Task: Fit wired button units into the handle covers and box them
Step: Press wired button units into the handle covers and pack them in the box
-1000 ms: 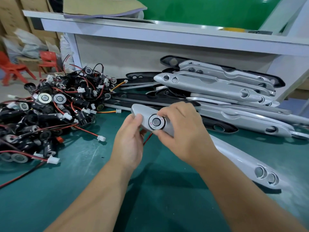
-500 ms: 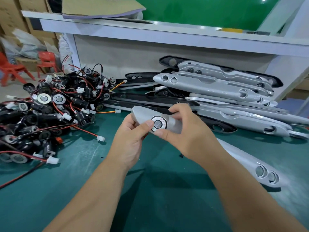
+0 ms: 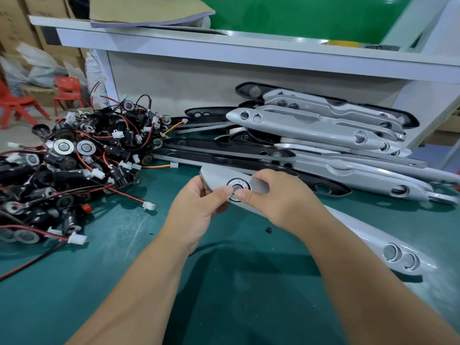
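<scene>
A long silver handle cover [image 3: 368,237] lies across the green mat, its near end lifted between both hands. A round button unit [image 3: 237,186] sits in the hole at that end. My left hand [image 3: 196,212] grips the cover's tip from below, thumb on the button's rim. My right hand [image 3: 281,197] wraps over the cover just right of the button, thumb also pressing its rim. The cover's far end shows two empty round holes [image 3: 400,256]. The button's wire is hidden under the hands.
A tangled heap of black wired button units [image 3: 74,160] with red wires and white plugs fills the left. Silver and black handle covers [image 3: 323,135] are stacked at the back right against a white bench frame [image 3: 224,56]. A small black bit [image 3: 268,229] lies on the mat.
Both thumbs have closed in on the button's rim, and the red wire that hung below the cover a second ago is out of sight. The cover stays in place.
</scene>
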### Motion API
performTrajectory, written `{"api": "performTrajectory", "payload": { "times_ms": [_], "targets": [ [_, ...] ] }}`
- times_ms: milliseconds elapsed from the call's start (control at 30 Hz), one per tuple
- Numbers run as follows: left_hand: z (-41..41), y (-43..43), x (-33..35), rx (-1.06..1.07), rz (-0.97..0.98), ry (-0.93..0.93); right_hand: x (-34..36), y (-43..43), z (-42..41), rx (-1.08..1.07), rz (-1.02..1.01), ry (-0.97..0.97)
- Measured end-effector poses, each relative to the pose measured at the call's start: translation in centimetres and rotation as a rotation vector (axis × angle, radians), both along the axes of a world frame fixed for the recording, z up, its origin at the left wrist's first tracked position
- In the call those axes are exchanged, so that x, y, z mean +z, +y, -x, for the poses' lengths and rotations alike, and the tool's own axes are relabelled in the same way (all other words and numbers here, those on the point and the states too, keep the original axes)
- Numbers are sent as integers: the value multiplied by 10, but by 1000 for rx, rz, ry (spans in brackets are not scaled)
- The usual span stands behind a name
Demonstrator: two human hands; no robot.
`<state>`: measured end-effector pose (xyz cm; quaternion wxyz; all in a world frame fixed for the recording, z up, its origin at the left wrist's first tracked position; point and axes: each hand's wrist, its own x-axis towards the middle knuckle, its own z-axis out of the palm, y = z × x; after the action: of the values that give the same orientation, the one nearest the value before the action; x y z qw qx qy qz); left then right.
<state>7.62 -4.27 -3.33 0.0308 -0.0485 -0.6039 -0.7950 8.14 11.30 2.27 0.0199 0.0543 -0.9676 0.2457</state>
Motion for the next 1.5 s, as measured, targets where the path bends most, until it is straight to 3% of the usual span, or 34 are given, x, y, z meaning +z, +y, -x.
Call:
{"api": "performTrajectory", "payload": {
  "times_ms": [500,700,867,1200,1500],
  "targets": [
    [-1,1,-2,52,131,33,-9,-5,0,-39,-44,61],
    [0,1,-4,-15,52,32,-7,-6,3,-40,-39,-8],
    [0,-2,-4,-50,35,15,-9,-6,2,-48,-44,42],
    [-3,2,-5,-24,97,25,2,0,5,86,-277,67],
    [-3,1,-5,-13,-30,14,-9,-1,0,57,-60,98]
  ]
}}
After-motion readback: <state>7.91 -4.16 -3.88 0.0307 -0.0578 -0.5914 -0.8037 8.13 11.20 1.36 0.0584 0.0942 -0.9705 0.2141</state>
